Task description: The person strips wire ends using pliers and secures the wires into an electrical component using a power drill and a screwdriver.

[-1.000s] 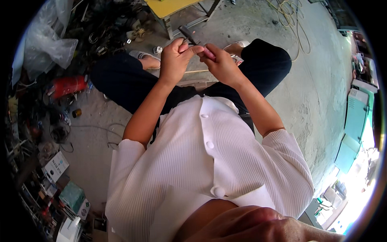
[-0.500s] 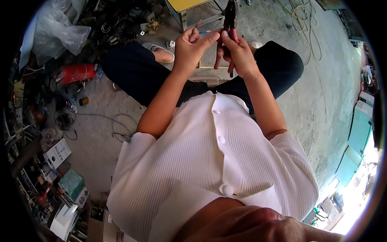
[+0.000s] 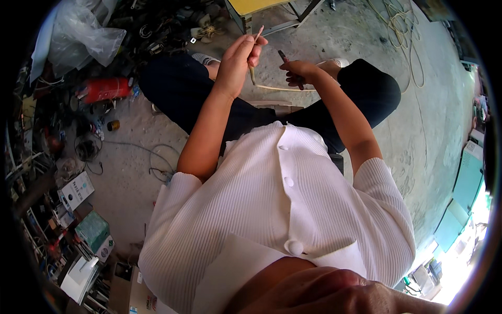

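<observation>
My left hand (image 3: 236, 65) is raised above my lap, its fingers closed round a pale cable (image 3: 253, 77). A thin pinkish end of the cable points up past the fingertips, and the rest hangs below the hand. To the right and a little lower, my right hand (image 3: 303, 72) grips a pair of pliers (image 3: 283, 55). One dark end of the pliers sticks out at the upper left and a reddish handle shows beneath the fingers. The pliers are apart from the cable, and the fingers hide their middle.
A yellow-topped stool (image 3: 255, 6) with metal legs stands ahead. Machine parts and a red cylinder (image 3: 107, 90) crowd the left side, with a clear plastic bag (image 3: 86, 39) behind. Coiled pale cable (image 3: 400, 21) lies at the far right. Boxes (image 3: 77, 193) stand at lower left.
My hands have moved apart. The right hand has drawn down and back with the pliers, turning them from upright to slanted. The left hand has shifted slightly left, still holding the cable.
</observation>
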Available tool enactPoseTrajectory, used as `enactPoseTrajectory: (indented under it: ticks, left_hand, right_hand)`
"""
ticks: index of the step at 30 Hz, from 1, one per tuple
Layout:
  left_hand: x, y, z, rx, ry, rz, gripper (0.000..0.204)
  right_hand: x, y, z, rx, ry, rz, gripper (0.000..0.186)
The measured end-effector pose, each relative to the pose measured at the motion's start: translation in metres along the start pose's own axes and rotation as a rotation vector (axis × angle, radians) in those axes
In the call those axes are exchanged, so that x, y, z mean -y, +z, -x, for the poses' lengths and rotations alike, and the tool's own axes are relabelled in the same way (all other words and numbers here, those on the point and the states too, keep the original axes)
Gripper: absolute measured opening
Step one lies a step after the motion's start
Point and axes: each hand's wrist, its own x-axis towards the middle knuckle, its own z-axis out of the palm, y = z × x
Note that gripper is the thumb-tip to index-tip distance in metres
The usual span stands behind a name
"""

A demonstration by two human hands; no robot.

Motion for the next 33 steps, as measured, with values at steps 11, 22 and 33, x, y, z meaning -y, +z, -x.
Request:
enactPoseTrajectory:
  ticks: [11, 22, 33]
  left_hand:
    - [0.014, -0.014, -0.006, -0.084, 0.139, -0.395, 0.024]
    - [0.005, -0.015, -0.023, 0.041, -0.236, -0.099, 0.028]
    - [-0.015, -0.010, -0.011, 0.293, -0.405, -0.022, 0.034]
  right_hand:
    - [-0.041, -0.033, -0.122, -0.403, 0.101, -0.287, 0.038]
    - [0.069, 0.024, 0.135, -0.467, -1.399, 0.476, 0.028]
    - [0.090, 0.018, 0.179, -0.569, -1.789, 1.334, 0.031]
